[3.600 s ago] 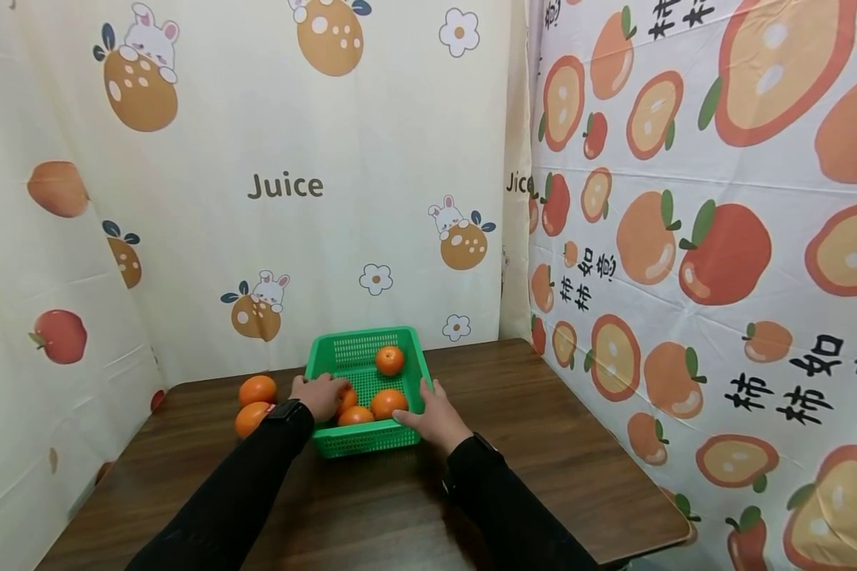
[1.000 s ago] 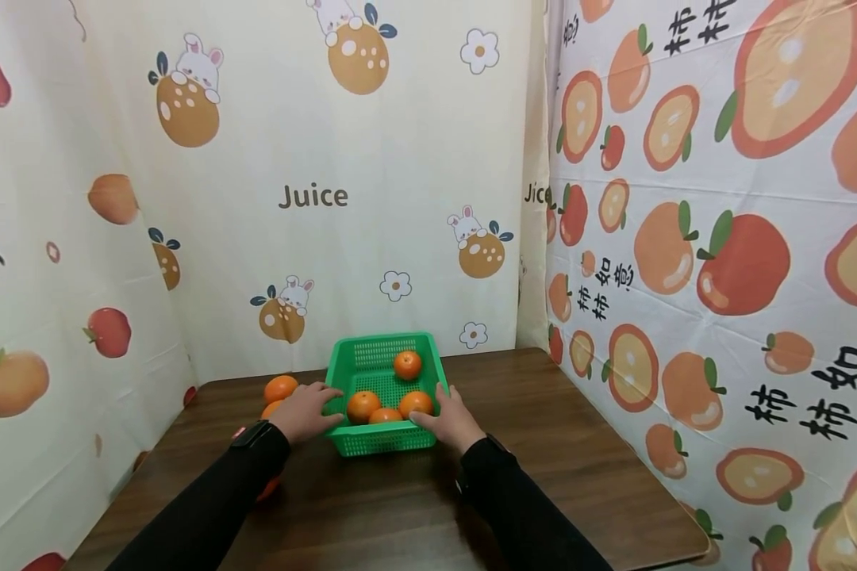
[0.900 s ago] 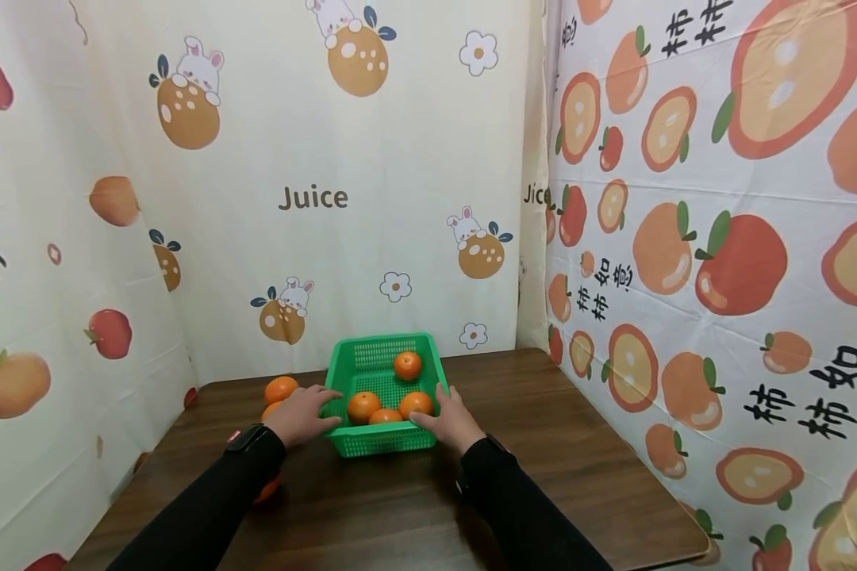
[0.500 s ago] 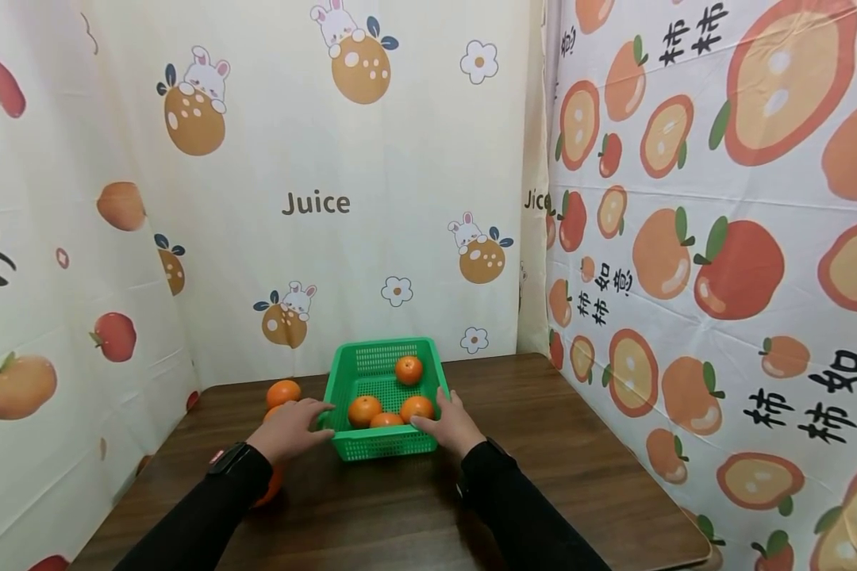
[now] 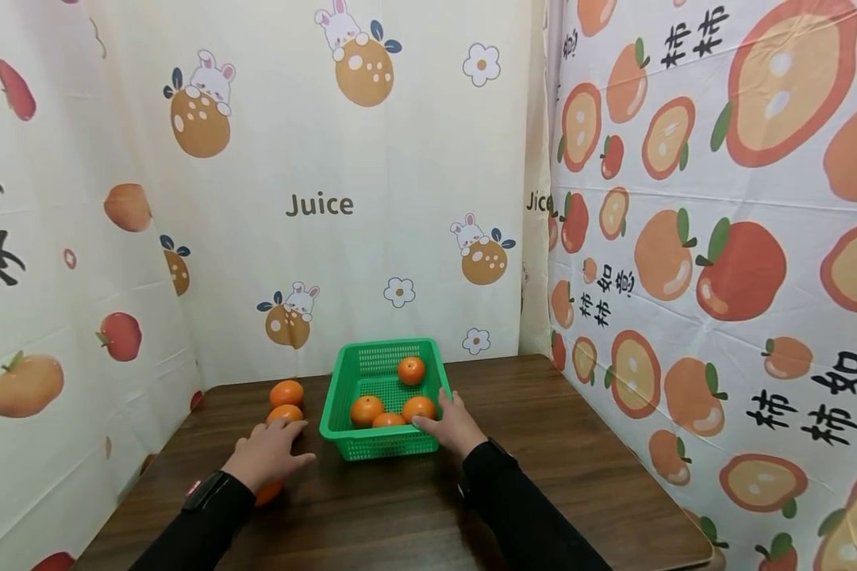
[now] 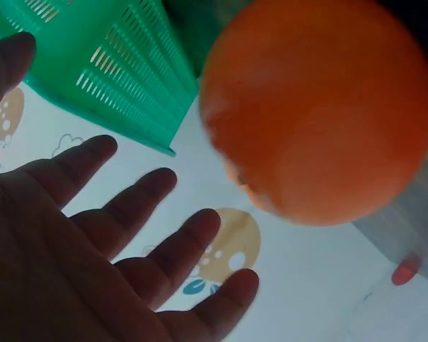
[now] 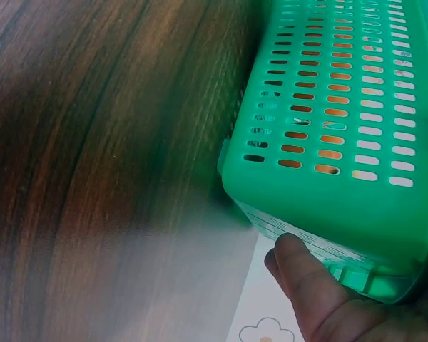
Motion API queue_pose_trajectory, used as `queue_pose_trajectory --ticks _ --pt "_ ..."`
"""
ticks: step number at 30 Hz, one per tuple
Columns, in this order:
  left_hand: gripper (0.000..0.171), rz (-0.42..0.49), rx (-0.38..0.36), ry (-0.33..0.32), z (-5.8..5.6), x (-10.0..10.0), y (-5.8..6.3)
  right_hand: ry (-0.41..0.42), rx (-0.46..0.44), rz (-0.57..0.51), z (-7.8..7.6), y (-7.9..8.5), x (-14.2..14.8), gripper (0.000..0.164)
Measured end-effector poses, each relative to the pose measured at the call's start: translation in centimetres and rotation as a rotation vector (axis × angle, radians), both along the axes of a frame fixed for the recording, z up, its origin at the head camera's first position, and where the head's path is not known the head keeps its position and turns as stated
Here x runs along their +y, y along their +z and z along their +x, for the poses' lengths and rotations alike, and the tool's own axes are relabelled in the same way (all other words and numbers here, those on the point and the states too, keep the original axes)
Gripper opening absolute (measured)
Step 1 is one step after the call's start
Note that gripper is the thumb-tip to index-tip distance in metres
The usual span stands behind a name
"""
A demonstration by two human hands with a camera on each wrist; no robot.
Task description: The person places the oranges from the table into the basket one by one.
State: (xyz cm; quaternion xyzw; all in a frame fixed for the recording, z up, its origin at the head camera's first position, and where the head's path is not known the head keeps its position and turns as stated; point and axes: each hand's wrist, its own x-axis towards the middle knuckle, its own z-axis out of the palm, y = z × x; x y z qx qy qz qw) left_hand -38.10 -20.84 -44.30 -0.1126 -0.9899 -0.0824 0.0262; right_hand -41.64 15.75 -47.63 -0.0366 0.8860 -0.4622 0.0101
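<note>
My left hand (image 5: 267, 454) is held over the left part of the table with its fingers spread and nothing in it. Just beyond its fingertips is an orange (image 5: 284, 414), with another orange (image 5: 286, 394) behind. A third orange (image 5: 268, 493) is partly hidden under the left wrist; a large orange (image 6: 321, 107) fills much of the left wrist view. My right hand (image 5: 457, 427) holds the near right corner of a green plastic basket (image 5: 393, 448), thumb at the rim and fingers (image 7: 303, 274) along the outer side wall. Several oranges (image 5: 367, 411) lie inside the basket.
The dark wood table (image 5: 543, 460) stretches right of the basket to a rounded corner. Fruit-printed curtains (image 5: 414, 159) stand close behind the table and along its left and right sides.
My left hand has let go of an orange inside the basket, come out over the left rim and moved left and nearer. My right hand has stayed at the basket's corner.
</note>
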Motion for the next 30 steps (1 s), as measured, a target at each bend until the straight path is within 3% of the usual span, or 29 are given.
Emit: queue_pose_trajectory --ticks 10,20,30 --pt "0.086 0.024 -0.099 0.061 0.7 -0.7 -2.3 -0.002 0.002 0.007 -0.3 -0.4 -0.1 0.099" --pt "0.073 0.033 -0.048 0.06 1.3 -1.1 -3.1 0.001 0.014 0.026 -0.6 -0.4 0.0 0.1" --pt "0.065 0.09 -0.053 0.079 0.4 -2.0 -5.4 0.001 -0.002 0.023 -1.0 -0.8 0.1 0.098"
